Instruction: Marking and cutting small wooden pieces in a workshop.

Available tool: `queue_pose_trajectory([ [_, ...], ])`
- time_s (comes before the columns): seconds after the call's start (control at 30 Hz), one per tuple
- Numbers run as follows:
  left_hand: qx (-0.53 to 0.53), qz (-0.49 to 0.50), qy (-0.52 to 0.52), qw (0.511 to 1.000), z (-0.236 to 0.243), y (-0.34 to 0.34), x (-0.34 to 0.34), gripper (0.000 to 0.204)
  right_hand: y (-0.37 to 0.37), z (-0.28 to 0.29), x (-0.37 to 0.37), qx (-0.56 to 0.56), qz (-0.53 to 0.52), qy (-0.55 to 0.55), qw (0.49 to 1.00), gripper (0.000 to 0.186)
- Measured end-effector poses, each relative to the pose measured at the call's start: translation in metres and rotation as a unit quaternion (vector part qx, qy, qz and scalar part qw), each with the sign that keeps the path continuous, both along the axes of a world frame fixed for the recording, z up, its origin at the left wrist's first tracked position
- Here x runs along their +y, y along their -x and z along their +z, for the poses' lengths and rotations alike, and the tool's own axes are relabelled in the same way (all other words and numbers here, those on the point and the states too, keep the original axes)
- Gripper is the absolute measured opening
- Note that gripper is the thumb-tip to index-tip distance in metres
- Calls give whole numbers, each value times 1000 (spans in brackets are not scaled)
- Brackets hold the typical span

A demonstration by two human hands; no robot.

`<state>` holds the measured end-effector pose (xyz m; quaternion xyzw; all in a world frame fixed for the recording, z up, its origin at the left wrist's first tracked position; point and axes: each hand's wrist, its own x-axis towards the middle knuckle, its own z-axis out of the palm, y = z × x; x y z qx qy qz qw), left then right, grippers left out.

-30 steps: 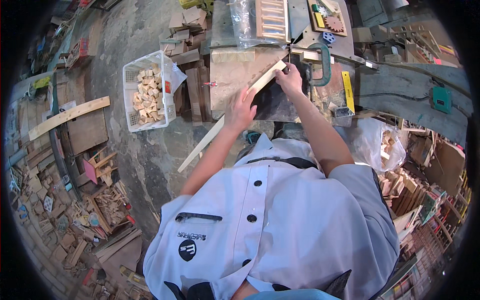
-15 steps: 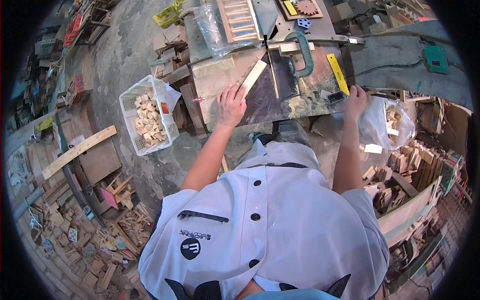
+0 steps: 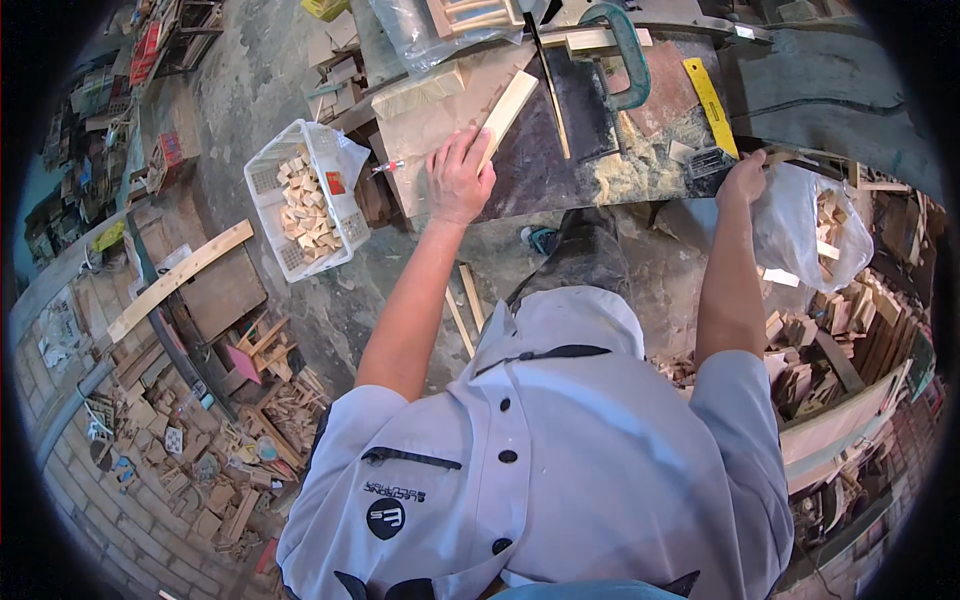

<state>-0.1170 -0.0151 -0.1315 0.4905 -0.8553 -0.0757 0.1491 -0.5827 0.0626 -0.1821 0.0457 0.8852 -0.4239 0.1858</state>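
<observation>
My left hand (image 3: 458, 178) grips a pale wooden batten (image 3: 505, 115) lying slanted on the workbench (image 3: 530, 180). My right hand (image 3: 742, 178) is at the bench's front right edge, just below a yellow square (image 3: 708, 100) with a dark end; its fingers are curled, and what they hold or touch is hidden. A thin wood strip (image 3: 555, 100) lies along a dark slot right of the batten. A green clamp-like frame (image 3: 630, 70) stands beside short pale boards (image 3: 610, 38). A small red-and-silver tool (image 3: 385, 167) sits at the bench's left edge.
A white crate (image 3: 350, 215) of wood blocks is at left on the concrete floor (image 3: 230, 100). A clear bag (image 3: 790, 225) of offcuts hangs at right above stacked boards (image 3: 880, 335). Long strips (image 3: 465, 310) lie below the bench; scrap wood (image 3: 180, 430) covers the lower left.
My right hand has left the batten and moved to the bench's front right edge. My left hand has moved slightly left along with the batten, which now lies shorter in view on the bench.
</observation>
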Motion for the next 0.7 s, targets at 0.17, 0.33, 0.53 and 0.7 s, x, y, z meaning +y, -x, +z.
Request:
queue_pose_trajectory([
  [0.17, 2, 13, 13, 1000, 0, 4, -2, 63, 1, 7, 1, 11, 12, -48, 999, 69],
  [0.33, 3, 14, 26, 1000, 2, 3, -1, 62, 0, 15, -1, -1, 15, -79, 997, 79],
  [0.53, 63, 53, -91, 992, -3, -1, 5, 50, -13, 31, -4, -8, 8, -84, 996, 80],
  [0.7, 148, 75, -137, 977, -1, -6, -5, 40, -14, 38, -5, -24, 11, -82, 996, 79],
])
